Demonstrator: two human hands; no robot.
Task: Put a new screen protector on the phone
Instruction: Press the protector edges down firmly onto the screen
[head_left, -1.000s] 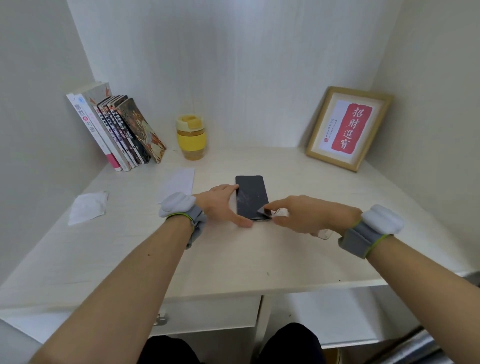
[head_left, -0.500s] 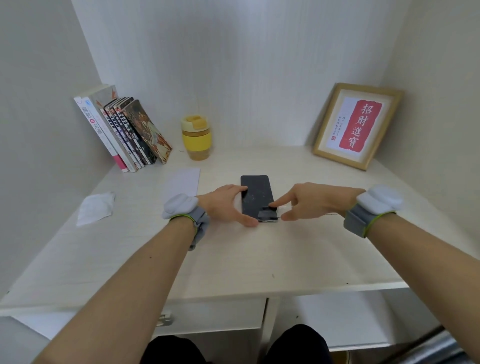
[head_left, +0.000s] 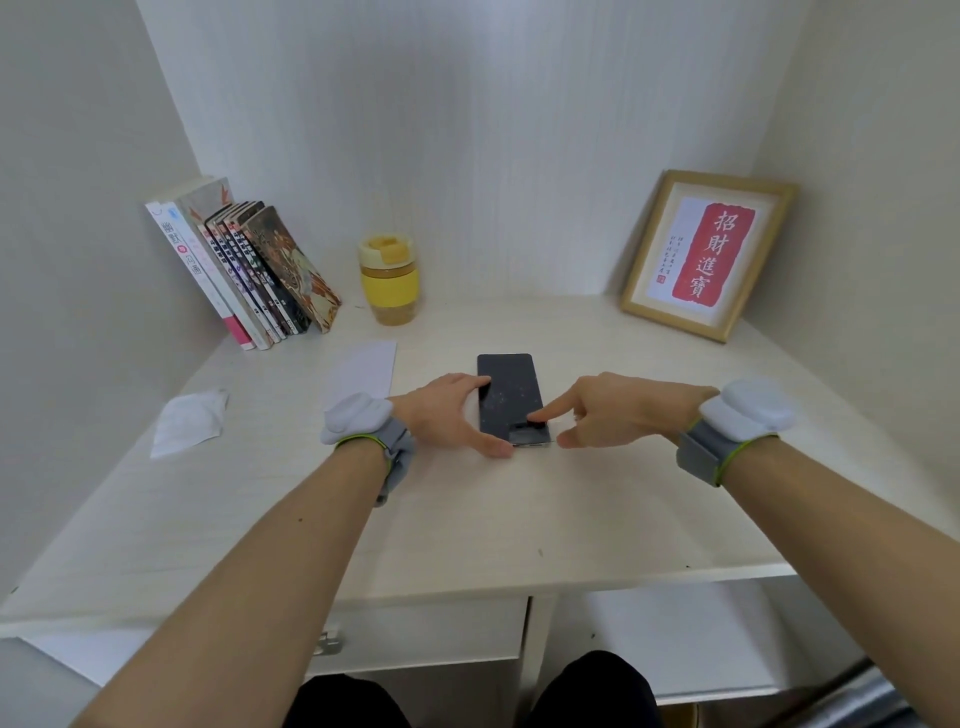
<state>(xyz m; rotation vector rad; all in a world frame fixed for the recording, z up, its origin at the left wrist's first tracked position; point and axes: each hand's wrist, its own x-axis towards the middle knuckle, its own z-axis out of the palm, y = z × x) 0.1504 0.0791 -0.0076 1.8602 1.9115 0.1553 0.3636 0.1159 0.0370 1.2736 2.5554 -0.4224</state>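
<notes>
A black phone lies face up in the middle of the white desk, its dark screen speckled with small spots. My left hand rests against the phone's left edge, fingers on the upper left of the screen and thumb at the near left corner. My right hand is at the phone's right side, its straight index finger pressing the lower part of the screen and its thumb by the near right corner. Whether a protector lies on the screen I cannot tell.
A white envelope lies left of the phone, a crumpled white wipe further left. Leaning books and a yellow cup stand at the back, a framed picture at the back right. Walls close in on both sides.
A second ago my right hand pinched a small whitish tab at the phone's near right corner. Now the tab is out of sight and the index finger presses the screen.
</notes>
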